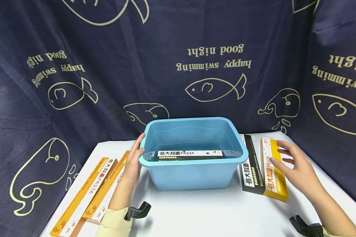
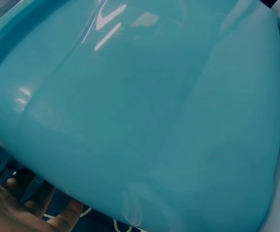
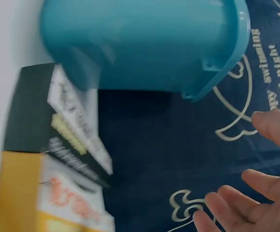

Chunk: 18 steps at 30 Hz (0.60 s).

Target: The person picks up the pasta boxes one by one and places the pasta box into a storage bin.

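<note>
A light blue plastic bin [image 1: 192, 176] stands on the white table, a black-and-white pasta box [image 1: 190, 153] lying inside it. At the bin's left end my left hand [image 1: 133, 166] touches the rim and side with extended fingers, several of which show in the left wrist view. My right hand [image 1: 298, 164] hovers with spread fingers at the right edge of a yellow-and-white pasta box [image 1: 270, 164]; nothing is in its grasp. Left of that box lies another black-and-white pasta box [image 1: 252, 168]. The right wrist view shows both boxes beside the bin.
Two orange-and-white pasta boxes, a nearer one [image 1: 83, 197] and one beside it [image 1: 109, 192], lie at the table's left. The white table [image 1: 184, 214] shows in front of the bin. A dark blue curtain [image 1: 166, 65] with fish and whale drawings hangs behind and around.
</note>
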Available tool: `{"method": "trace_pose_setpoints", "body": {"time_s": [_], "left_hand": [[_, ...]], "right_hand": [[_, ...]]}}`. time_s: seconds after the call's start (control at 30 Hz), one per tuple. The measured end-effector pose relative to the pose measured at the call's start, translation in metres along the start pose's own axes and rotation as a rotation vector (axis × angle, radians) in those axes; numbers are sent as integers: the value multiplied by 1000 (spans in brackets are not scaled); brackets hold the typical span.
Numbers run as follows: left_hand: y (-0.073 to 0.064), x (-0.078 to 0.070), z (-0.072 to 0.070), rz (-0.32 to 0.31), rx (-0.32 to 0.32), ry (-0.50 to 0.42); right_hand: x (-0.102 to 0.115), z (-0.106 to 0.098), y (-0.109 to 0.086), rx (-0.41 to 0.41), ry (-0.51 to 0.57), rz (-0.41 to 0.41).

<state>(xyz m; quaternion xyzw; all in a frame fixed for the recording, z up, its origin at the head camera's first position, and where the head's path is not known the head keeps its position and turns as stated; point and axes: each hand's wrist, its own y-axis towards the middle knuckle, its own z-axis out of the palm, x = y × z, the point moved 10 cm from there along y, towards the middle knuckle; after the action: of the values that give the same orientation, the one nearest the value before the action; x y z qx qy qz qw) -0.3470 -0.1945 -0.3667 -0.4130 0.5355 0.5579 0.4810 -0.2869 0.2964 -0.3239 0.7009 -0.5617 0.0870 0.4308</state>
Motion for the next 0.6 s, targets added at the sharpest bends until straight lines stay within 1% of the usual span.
{"method": "trace_pose_setpoints", "body": {"time_s": [0.17, 0.37, 0.5, 0.6], "left_hand": [[0, 0, 1, 4, 3, -21], [-1, 2, 0, -8, -4, -21], [0, 0, 1, -3, 2, -17], [0, 0, 1, 2, 3, -19]], "right_hand": [[-23, 9, -16, 25, -30, 94], [-42, 22, -34, 26, -51, 136], [-56, 28, -45, 33, -89, 194], [-67, 36, -52, 33, -80, 237]]}}
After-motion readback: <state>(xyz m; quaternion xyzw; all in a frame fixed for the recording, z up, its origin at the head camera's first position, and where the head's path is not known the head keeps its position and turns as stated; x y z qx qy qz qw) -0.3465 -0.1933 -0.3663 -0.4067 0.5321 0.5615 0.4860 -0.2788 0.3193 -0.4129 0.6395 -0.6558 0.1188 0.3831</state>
